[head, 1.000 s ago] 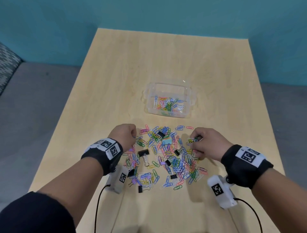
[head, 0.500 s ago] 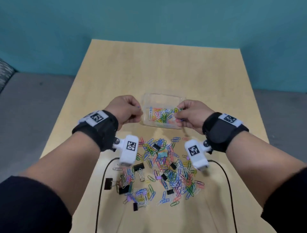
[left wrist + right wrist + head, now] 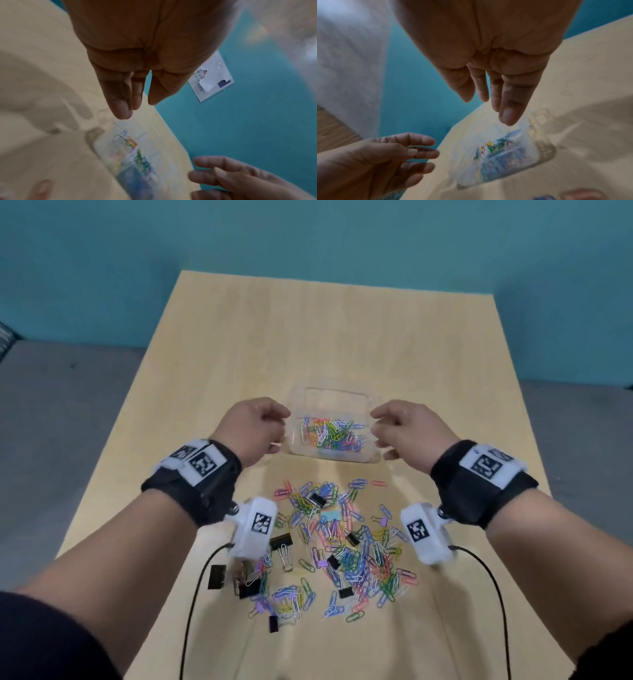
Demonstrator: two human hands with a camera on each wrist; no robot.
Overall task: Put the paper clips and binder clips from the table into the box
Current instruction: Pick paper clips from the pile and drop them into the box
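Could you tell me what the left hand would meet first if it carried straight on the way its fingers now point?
Most likely the clear box: the left hand hangs open at its left edge, fingers aimed over the paper clips inside. Depth is blurred, so it might reach the right hand instead.

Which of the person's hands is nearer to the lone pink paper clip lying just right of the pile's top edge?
Right. The right hand hangs above the box's right end, up-right of the pink paper clip; the left hand is beyond the box's left end, farther off.
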